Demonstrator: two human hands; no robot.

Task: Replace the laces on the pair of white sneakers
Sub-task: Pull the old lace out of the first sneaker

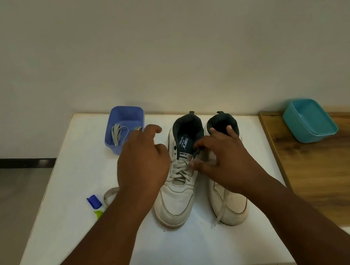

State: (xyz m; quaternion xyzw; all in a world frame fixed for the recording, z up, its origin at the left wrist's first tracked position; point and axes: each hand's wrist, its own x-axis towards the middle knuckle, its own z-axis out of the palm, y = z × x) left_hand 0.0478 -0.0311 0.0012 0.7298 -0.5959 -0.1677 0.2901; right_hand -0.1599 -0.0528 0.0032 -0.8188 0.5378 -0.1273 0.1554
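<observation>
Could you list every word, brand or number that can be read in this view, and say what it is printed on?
"parx": insole of the left sneaker, seen upside down; reading uncertain.
Small print beside it: too small to read.
Tongue label on that sneaker: blurred, unreadable.
Glue stick: no legible text.

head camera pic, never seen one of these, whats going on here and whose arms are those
There is only one picture, taken by a wide-angle camera worn on a person's head, looking forward and down. So the two bare arms belong to the wearer; no machine is involved.

On the white table stand two white sneakers side by side, toes toward the wearer. The left hand hovers open beside the left sneaker, holding nothing. The right hand is over the right sneaker, its fingers at the laces near the tongue; whether they actually pinch a lace is hard to tell. One loose lace end trails down over that shoe's toe.

Behind the left hand a blue tub holds more laces. A teal tub, seemingly empty, sits on the wooden surface to the right. A small blue-capped tube lies at the left.
</observation>
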